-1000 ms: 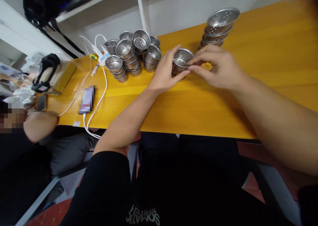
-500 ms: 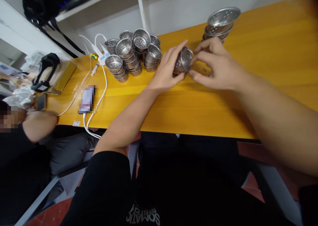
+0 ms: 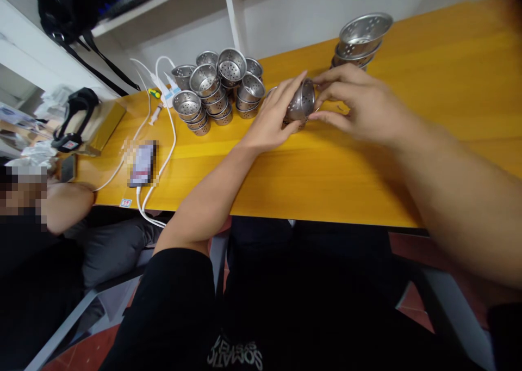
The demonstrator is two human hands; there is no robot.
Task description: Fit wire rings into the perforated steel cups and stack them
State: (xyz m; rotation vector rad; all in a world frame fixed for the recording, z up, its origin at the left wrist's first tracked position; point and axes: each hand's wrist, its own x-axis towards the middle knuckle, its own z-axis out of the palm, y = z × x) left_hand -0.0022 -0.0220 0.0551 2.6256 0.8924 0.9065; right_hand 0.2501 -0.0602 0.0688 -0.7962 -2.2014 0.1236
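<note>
A tilted stainless-steel perforated cup (image 3: 300,102) is between my two hands over the table, its mouth turned toward the right. My left hand (image 3: 274,114) curls along its left side, thumb low and fingers over the top. Part of more perforated metal shows below the cup, mostly hidden. On the other side, my right hand (image 3: 350,100) has its thumb and fingertips at the cup's rim. Left of my hands stand several stacks of perforated cups (image 3: 204,81). Behind my right hand rises another stack with a wider perforated cup (image 3: 364,36) on top, its lower part covered.
On the yellow table (image 3: 285,183) at left lie a phone (image 3: 142,164) with white cables, a syringe (image 3: 155,115) and a power strip (image 3: 169,93). A cardboard box (image 3: 106,125) carries a black headset (image 3: 77,115). Another person's arm (image 3: 69,205) rests at the left edge.
The cup has tilted slightly between my hands, and my right fingers have shifted a little along its rim. The stacks stay where they were.
</note>
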